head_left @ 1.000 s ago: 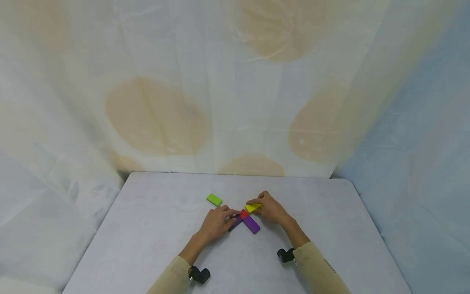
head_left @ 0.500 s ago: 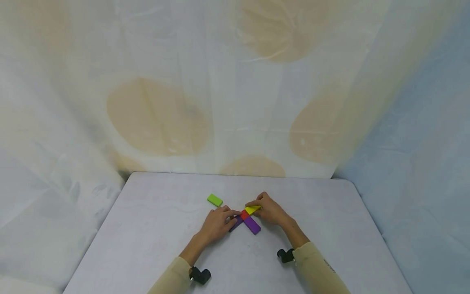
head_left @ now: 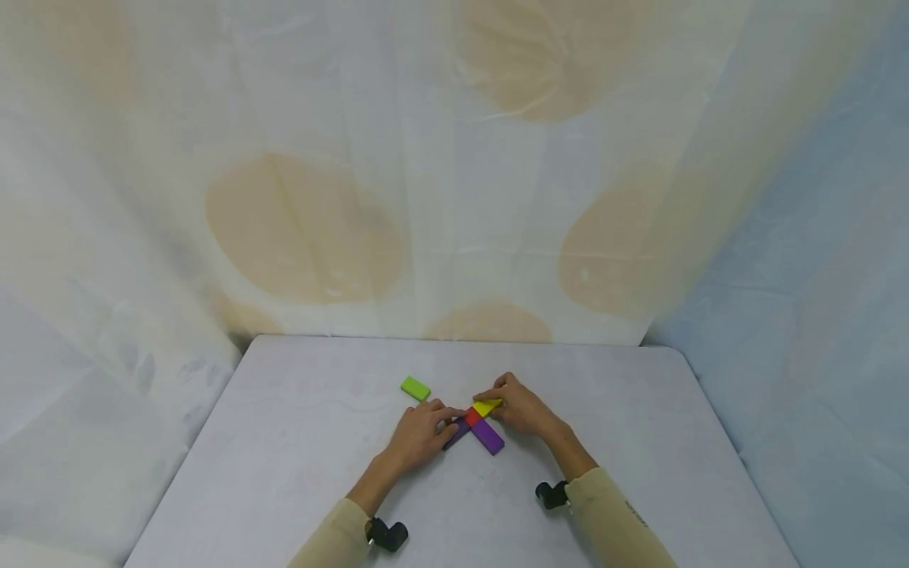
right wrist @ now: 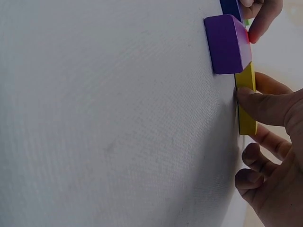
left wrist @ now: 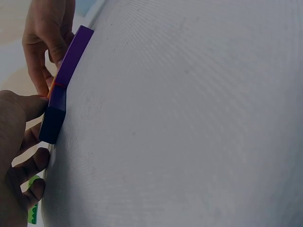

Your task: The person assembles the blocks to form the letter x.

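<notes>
On the grey table point(head_left: 298, 442) lies a cross of flat blocks: a red block point(head_left: 472, 416) in the middle, a purple block point(head_left: 488, 436) toward me, a dark blue block point(head_left: 456, 432) to the left and a yellow block point(head_left: 487, 406) at the far right. My left hand point(head_left: 442, 418) pinches the dark blue block point(left wrist: 53, 118) between thumb and fingers. My right hand point(head_left: 490, 398) pinches the yellow block point(right wrist: 246, 101), which lies against the purple block point(right wrist: 227, 42).
A green block point(head_left: 415, 387) lies alone, behind and left of the cross; its edge shows in the left wrist view point(left wrist: 32, 213). A draped cloth backdrop point(head_left: 454, 197) rises behind the table's far edge. Bare tabletop lies to both sides.
My right hand has nudged the yellow block slightly closer to the red block. My left hand has stayed on the dark blue block.
</notes>
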